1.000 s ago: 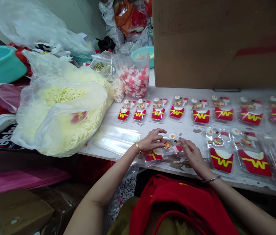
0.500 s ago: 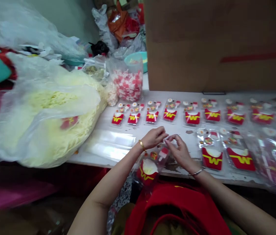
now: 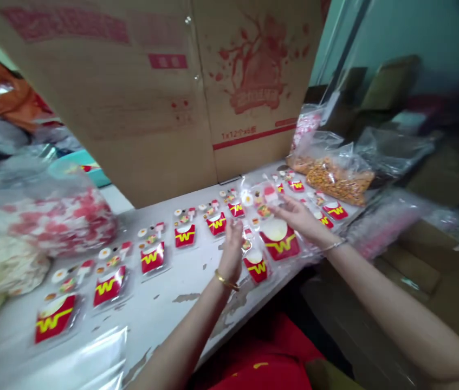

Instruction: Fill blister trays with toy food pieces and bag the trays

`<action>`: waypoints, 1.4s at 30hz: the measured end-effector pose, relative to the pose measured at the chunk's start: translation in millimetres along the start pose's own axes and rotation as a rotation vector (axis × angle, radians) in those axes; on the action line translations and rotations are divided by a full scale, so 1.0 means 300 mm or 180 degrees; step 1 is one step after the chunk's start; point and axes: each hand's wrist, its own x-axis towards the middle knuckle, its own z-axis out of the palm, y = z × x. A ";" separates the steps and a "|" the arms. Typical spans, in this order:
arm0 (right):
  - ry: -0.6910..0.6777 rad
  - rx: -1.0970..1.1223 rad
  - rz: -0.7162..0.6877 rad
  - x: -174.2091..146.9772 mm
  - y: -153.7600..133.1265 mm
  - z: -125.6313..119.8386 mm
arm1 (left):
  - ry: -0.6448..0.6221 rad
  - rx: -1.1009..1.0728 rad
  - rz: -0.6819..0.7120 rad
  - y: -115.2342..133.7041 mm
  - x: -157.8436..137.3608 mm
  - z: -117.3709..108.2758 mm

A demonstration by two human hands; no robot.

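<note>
In the head view, holds a clear packet [image 3: 280,246] by its upper right part, pinched between thumb and fingers of the right hand [image 3: 300,219], lifted above the white table [image 3: 164,314] in front of the carton [image 3: 164,135], toward its right-hand end. Shows, through the film, a red sleeve marked in yellow, with egg, pizza and ice-lolly shapes above. Holds the left hand [image 3: 232,249] loose and unclenched, fingers pointing upward, just beside the packet and likewise in front of the carton. Cannot tell about any contact between those two. Wears a gold bangle [image 3: 226,280] on the left wrist, a silver bangle [image 3: 335,245] on the right. Faces a row of similar packets [image 3: 184,235] running along the carton's foot and out past its left edge. Has a bag of red-and-white pieces [image 3: 70,216] left of the carton, a bag of orange-brown bits [image 3: 330,181] to its right.
</note>
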 end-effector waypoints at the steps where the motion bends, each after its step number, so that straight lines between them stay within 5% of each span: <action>1: 0.0091 -0.0274 0.0064 0.032 0.004 -0.085 | -0.0222 -0.0222 -0.0279 -0.005 0.014 0.087; 5: 0.0455 -0.0878 0.0418 0.105 0.108 -0.336 | -0.0643 -0.0993 -0.0882 -0.029 0.075 0.375; 8: 0.0625 -0.0908 0.0767 0.111 0.207 -0.434 | -0.0886 -0.1335 -0.0935 -0.056 0.112 0.490; 13: 0.0375 -0.0265 0.1427 0.095 0.280 -0.480 | -0.0844 -0.1221 -0.0923 -0.074 0.131 0.548; 18: 0.0002 0.0642 0.1574 0.089 0.274 -0.474 | -0.0529 -0.0810 -0.0977 -0.063 0.140 0.588; 24: 0.0065 0.1208 0.1347 0.040 0.233 -0.489 | -0.0403 -0.0581 -0.0765 0.021 0.105 0.629; 30: 0.0641 0.1339 0.0479 -0.077 0.110 -0.614 | -0.0889 -0.0480 0.0077 0.116 0.027 0.720; 33: 0.1080 0.1375 -0.0036 -0.192 0.055 -0.761 | -0.1191 -0.0221 0.0329 0.160 -0.015 0.865; 37: 0.1888 0.1301 -0.0054 -0.373 0.077 -1.081 | -0.2219 -0.0079 0.0605 0.210 -0.041 1.076; 39: 0.2344 0.1116 -0.0147 -0.449 0.144 -1.277 | -0.2660 0.0034 0.0706 0.223 -0.032 1.128; 42: 0.3085 0.0581 -0.0526 -0.517 0.304 -1.563 | -0.2888 0.0432 0.0673 0.214 0.017 1.111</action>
